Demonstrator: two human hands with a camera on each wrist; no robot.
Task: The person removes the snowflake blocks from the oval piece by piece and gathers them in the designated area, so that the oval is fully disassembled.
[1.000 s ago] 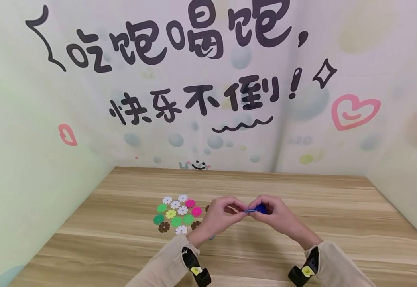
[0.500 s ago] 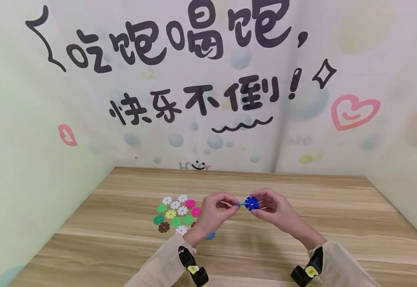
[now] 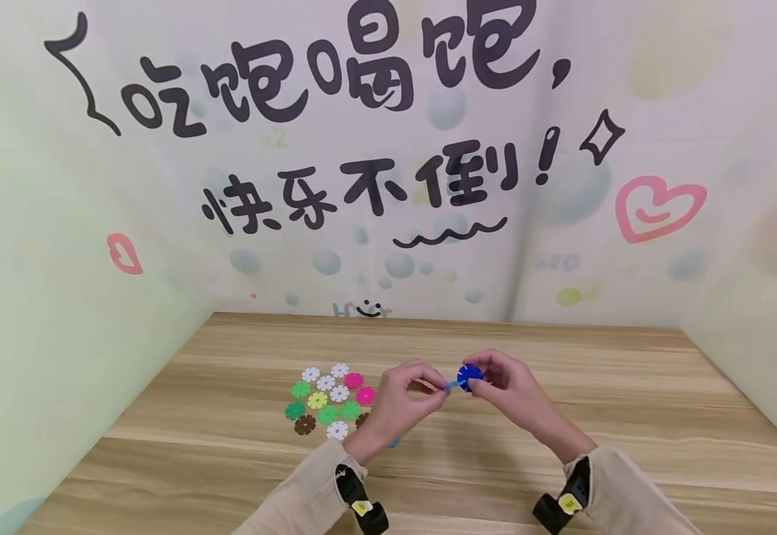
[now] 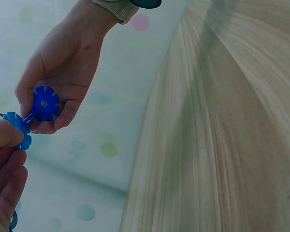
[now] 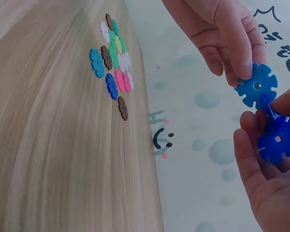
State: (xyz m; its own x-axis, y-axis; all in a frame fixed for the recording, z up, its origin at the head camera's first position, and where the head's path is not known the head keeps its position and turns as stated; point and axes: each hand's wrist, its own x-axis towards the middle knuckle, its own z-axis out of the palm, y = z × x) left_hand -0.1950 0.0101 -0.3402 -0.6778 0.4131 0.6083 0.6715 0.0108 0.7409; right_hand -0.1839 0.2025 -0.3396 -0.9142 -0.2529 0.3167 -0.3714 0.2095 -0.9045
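In the head view my left hand (image 3: 404, 399) pinches a light blue snowflake disc (image 3: 453, 386) by its edge, between thumb and fingertips. My right hand (image 3: 510, 388) holds a dark blue snowflake disc (image 3: 468, 374), its thumb across the lower part. The right wrist view has the light blue disc (image 5: 257, 86) face-on and the dark blue disc (image 5: 279, 140) below it. Between these two, a dark blue piece (image 5: 268, 107) is seen nearly edge-on and touches the light blue disc; how deep any slots engage cannot be told. Both hands are above the table.
Left of the hands, several loose snowflake discs lie flat on the wooden table (image 3: 228, 386), among them a yellow disc (image 3: 318, 400), a pink disc (image 3: 353, 380) and a brown disc (image 3: 304, 424). Behind the table hangs a printed cloth backdrop (image 3: 362, 275).
The dark blue disc has come out from behind the right fingers and turned its face to the head camera. Both hands shifted slightly; the right thumb now lies on the dark blue disc.
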